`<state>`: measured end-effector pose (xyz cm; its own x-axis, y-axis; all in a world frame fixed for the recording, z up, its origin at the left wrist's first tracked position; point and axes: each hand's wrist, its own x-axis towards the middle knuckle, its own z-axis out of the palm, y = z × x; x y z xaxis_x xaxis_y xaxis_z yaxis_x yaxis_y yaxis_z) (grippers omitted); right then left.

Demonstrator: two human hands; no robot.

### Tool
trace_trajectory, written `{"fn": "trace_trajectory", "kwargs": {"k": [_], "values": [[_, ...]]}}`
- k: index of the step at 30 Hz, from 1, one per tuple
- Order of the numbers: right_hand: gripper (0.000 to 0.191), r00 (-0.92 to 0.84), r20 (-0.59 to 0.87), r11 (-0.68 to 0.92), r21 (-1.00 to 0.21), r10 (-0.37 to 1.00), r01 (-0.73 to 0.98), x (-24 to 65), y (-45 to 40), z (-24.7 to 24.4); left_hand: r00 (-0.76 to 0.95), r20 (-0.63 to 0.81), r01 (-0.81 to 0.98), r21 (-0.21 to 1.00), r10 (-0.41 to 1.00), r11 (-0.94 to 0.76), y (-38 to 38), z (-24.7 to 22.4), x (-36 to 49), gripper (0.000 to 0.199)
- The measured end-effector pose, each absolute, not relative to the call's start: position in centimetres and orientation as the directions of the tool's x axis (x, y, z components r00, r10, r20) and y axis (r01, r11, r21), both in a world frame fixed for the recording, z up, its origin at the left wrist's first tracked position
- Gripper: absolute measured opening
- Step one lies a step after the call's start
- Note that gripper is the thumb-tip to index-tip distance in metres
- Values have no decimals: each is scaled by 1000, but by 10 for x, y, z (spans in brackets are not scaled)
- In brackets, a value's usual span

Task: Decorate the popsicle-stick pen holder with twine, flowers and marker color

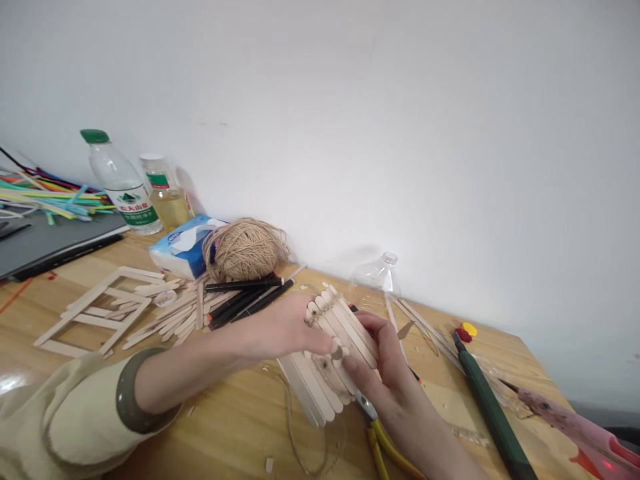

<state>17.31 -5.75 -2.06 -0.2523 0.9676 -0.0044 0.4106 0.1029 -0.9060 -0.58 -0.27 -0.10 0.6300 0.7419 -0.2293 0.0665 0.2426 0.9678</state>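
Between my two hands is a small piece built of wooden craft sticks [346,328] laid side by side in two panels, with twine and dark spots along their ends. My left hand [289,325] grips it from the left, thumb pressed across the middle. On the other side, my right hand [389,370] has its thumb beside the left thumb and its fingers round the far edge. A thin loop of twine [291,417] hangs below the sticks. Yellow-handled pliers [383,443] lie partly hidden under my right hand.
At left are stick frames [103,313], loose sticks [173,317], black markers [247,297], a ball of twine [247,250], a tissue pack [183,250] and a water bottle [125,183]. To the right lie a green-handled tool [493,407], a pink glue gun [570,423] and a cut plastic bottle top [375,275].
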Motion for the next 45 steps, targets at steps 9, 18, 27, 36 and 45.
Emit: {"fn": "trace_trajectory", "kwargs": {"k": [9,18,27,36,45], "values": [[34,-129,30,80,-916,991,394,166,-62,-24,640,-202,85,978,741,193,-3,-1,-6,13],[32,-101,56,87,-936,993,342,163,-63,-29,647,-202,84,977,735,195,-4,0,-4,14],[31,-113,-92,-54,-952,989,302,169,-60,-14,622,-213,11,964,753,264,-4,0,-5,14],[41,-169,-17,55,-909,985,413,183,-53,-14,566,-193,0,972,801,234,-2,-3,-7,13],[17,-384,578,655,-385,720,650,182,-53,-11,408,-354,143,935,842,324,0,1,-12,36]]}}
